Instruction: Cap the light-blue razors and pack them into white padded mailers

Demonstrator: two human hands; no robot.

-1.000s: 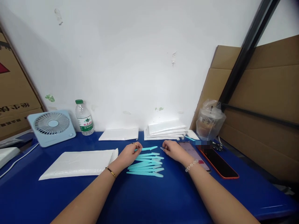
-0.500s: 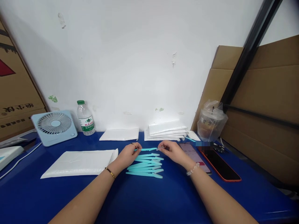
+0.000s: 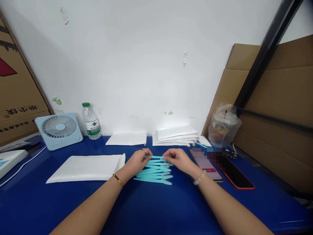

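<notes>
A turquoise eyebrow razor (image 3: 157, 157) is stretched level between my two hands. My left hand (image 3: 139, 160) pinches its handle end, while the fingers of my right hand (image 3: 178, 160) close on its blade end, which they hide. Just below, several more turquoise eyebrow razors (image 3: 154, 180) lie in a loose row on the blue tabletop, their blade ends to the right. A padded white mailer bag (image 3: 85, 168) lies flat left of my left hand.
Along the wall stand a blue fan (image 3: 60, 130), a water bottle (image 3: 91, 122), a white envelope (image 3: 126, 139), a stack of white envelopes (image 3: 174, 136) and a bagged drink cup (image 3: 222, 129). Two phones, one lit (image 3: 207, 166) and one red-edged (image 3: 236, 173), lie right of my right hand.
My right hand has shifted slightly left along the razor, and its fingers now cover the blade end. The whole view has moved slightly.
</notes>
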